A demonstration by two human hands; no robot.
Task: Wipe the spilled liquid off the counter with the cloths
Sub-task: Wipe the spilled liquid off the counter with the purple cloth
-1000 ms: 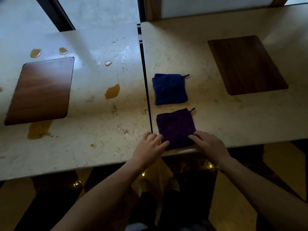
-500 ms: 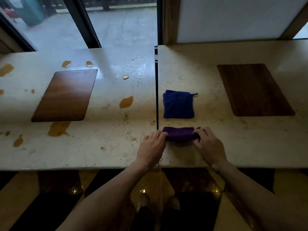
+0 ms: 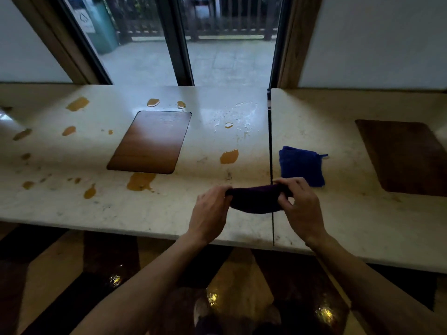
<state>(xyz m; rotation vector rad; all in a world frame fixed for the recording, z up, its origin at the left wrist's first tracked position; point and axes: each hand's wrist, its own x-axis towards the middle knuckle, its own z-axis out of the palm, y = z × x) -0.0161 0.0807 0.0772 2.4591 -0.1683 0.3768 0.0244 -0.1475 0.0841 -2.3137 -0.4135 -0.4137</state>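
A dark purple cloth (image 3: 256,199) hangs lifted off the counter over the seam between the two slabs. My left hand (image 3: 210,211) grips its left end and my right hand (image 3: 302,206) grips its right end. A folded blue cloth (image 3: 300,169) lies flat on the right slab, just behind my right hand. Several amber puddles of spilled liquid dot the left slab, such as one (image 3: 229,156) near the seam and a bigger one (image 3: 140,181) in front of the wooden inlay. Clear droplets (image 3: 242,119) glisten farther back.
The pale stone counter (image 3: 169,213) has a dark seam (image 3: 270,141) down the middle. A wooden inlay (image 3: 152,141) sits in the left slab and another (image 3: 404,155) in the right. Windows and a wall stand behind the counter. Shiny patterned floor lies below the front edge.
Both hands picked the purple cloth up from the right slab and now hold it raised over the seam. The view has swung left and up, showing more spills.
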